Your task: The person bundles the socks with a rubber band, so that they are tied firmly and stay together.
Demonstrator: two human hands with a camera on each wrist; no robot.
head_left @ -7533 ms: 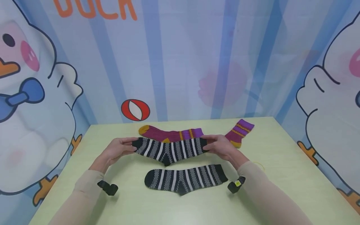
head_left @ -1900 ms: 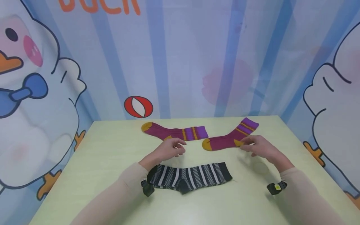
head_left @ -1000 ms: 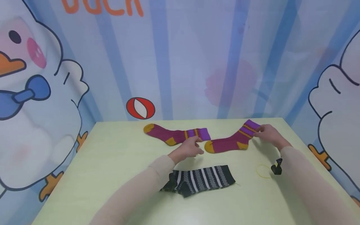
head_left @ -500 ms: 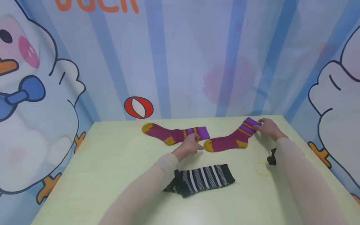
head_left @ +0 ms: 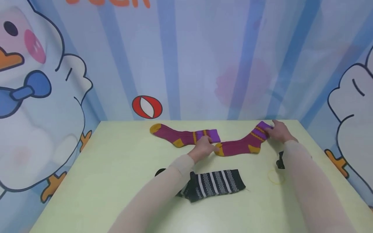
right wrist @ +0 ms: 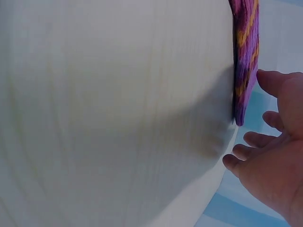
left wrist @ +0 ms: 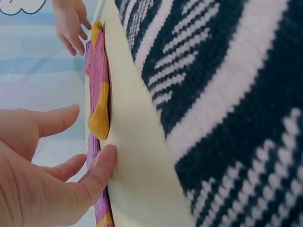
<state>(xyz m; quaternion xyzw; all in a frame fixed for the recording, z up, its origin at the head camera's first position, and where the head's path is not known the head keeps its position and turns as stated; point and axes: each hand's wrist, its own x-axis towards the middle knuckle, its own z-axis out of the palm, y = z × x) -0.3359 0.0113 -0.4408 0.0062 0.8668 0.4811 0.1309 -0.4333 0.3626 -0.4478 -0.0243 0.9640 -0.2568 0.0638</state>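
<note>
Two maroon socks with mustard heels and toes and purple cuffs lie at the back of the table. My left hand (head_left: 203,149) is over the gap between them, thumb at the toe of the right maroon sock (head_left: 237,146) and fingers overlapping the cuff of the left maroon sock (head_left: 167,134). In the left wrist view its thumb and fingers (left wrist: 105,161) are apart with nothing between. My right hand (head_left: 280,132) is at the right sock's purple cuff; the right wrist view shows its fingers spread beside the cuff (right wrist: 246,80). Closer lies a black-and-white striped sock (head_left: 217,183), pushed up under my left wrist.
A thin yellow ring (head_left: 276,177) lies on the pale table (head_left: 122,168) at the right. Behind the table hangs a blue striped curtain (head_left: 198,64) printed with white ducks. The left sleeve (head_left: 163,191) crosses over the striped sock's toe end.
Earlier both hands held one striped sock above another; it was lowered onto it. Both hands then moved to the right maroon sock's ends, and the left forearm rumpled the striped sock's toe end.
</note>
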